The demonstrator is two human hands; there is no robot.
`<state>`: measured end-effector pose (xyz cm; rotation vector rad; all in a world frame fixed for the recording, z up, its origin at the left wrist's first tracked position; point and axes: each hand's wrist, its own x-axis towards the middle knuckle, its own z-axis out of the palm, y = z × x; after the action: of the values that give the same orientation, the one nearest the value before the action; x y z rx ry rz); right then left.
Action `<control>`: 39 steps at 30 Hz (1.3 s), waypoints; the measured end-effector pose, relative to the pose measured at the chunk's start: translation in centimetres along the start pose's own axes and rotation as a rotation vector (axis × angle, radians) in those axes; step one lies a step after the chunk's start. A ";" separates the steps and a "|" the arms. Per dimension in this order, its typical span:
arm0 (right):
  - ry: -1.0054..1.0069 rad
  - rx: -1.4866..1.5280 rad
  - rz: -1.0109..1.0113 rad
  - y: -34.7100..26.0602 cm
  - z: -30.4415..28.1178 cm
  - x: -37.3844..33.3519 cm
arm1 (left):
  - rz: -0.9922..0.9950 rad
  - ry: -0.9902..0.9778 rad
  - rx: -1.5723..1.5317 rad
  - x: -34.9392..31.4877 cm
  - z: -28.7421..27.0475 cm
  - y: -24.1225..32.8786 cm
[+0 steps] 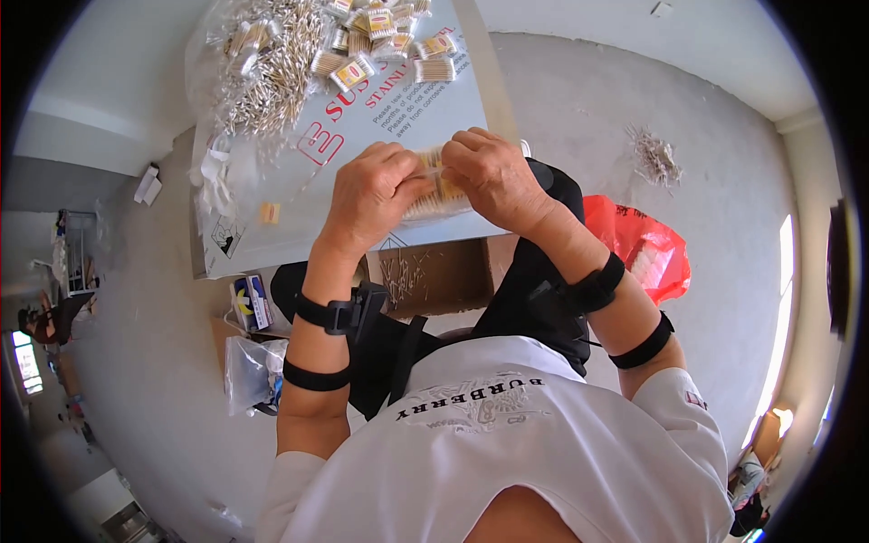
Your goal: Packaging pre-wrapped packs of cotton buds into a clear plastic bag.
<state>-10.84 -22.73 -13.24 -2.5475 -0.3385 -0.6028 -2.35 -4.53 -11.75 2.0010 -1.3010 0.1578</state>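
Observation:
Over the near edge of the table, my left hand (pixel 369 195) and my right hand (pixel 496 184) are close together, fingers curled and pinching. Between them is a clear plastic pack of cotton swabs (pixel 436 201), with swabs and yellow labels showing through the film. Its upper part is partly covered by my fingers. Beyond my left hand lies a big heap of loose cotton swabs (pixel 276 77) in a clear bag. Several small swab packets (pixel 353 72) with yellow labels are piled beside that heap.
The table (pixel 262 244) has a pale printed covering. Under its near edge stands a cardboard box (pixel 462 271) with scattered swabs. A small yellow label (pixel 270 213) lies left of my hands. A red plastic bag (pixel 665 262) and loose swabs (pixel 654 156) lie on the floor to the right.

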 end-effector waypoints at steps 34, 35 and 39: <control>0.004 0.181 0.084 -2.0 1.4 -0.5 | -0.206 -0.044 0.096 -1.1 0.2 2.6; -0.005 0.232 0.119 -1.8 1.0 -0.3 | -0.158 -0.034 0.168 -0.6 -0.1 3.0; -0.023 0.365 0.127 -1.4 -0.3 0.2 | -0.084 -0.075 0.260 0.0 0.6 3.5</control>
<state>-11.25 -21.74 -12.32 -2.2067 -0.2641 -0.4210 -5.39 -5.72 -10.42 2.2968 -1.2944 0.2232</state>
